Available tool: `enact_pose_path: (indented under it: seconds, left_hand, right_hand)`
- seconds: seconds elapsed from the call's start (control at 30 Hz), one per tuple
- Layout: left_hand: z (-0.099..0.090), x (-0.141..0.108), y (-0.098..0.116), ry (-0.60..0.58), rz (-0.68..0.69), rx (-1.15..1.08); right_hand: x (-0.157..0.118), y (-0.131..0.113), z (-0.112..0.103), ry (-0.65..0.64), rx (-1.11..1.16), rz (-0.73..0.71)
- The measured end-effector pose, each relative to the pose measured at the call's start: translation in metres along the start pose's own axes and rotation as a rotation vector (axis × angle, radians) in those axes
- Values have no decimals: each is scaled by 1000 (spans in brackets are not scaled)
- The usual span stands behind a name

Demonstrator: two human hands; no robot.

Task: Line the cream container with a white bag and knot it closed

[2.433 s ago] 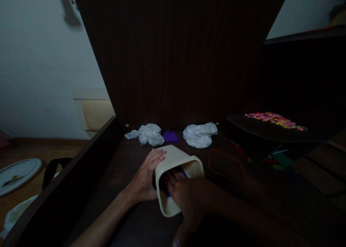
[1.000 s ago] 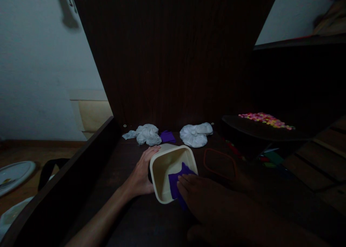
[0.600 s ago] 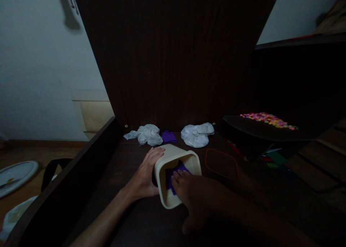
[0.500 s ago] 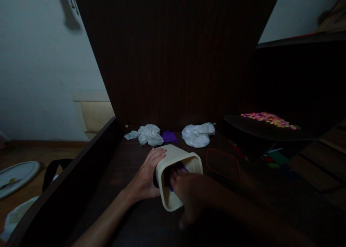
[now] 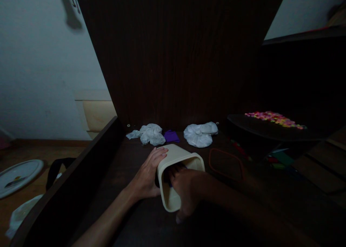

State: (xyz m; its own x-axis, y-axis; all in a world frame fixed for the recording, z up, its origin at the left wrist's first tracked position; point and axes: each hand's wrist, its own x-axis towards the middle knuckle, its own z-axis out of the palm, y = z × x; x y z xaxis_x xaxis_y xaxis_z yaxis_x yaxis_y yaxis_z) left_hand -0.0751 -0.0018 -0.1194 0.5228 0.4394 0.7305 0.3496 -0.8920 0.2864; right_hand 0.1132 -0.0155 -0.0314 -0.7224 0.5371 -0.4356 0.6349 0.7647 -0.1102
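Observation:
A cream plastic container (image 5: 177,153) lies tilted on its side, its open mouth facing me. My left hand (image 5: 147,175) is closed round its left side, fingers over the upper wall. My right hand (image 5: 186,185) reaches into the mouth, with its fingers partly hidden in the shadow. Bits of a purple cloth show around those fingers, pressed against the inside. Behind the container lies another folded purple cloth (image 5: 171,136), between a crumpled white plastic bag (image 5: 151,134) and a knotted white plastic bag (image 5: 199,135).
An orange-brown rectangular ring (image 5: 225,163) lies right of the container on the dark wooden surface (image 5: 116,184). Further right, a dark corner shelf (image 5: 243,123) bears many small colourful pieces (image 5: 275,119). A raised side board (image 5: 89,149) edges the left; a white lid (image 5: 24,175) lies on the floor.
My right hand has shifted slightly left and deeper in the container, and less of the purple cloth shows. My left hand keeps its hold. The whole view has moved a little.

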Motion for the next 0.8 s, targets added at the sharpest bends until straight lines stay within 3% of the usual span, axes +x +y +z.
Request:
enact_pose_path:
  seconds: [0.13,0.27,0.43,0.57,0.8]
  left_hand:
    - [-1,0,-1,2,-8,5]
    - [-3,1,-2,5,-8,9]
    - [-4,3,0,2,-34,9]
    - [-5,2,2,20,-63,2]
    - [-8,-2,2,-33,-128,-10]
  right_hand:
    - [-13,-6,7,6,-45,30]
    - [-27,-1,34,249,-62,9]
    - [-45,10,62,534,-279,-122]
    - [-62,15,63,598,-399,-218]
    - [-69,21,61,673,-474,-228]
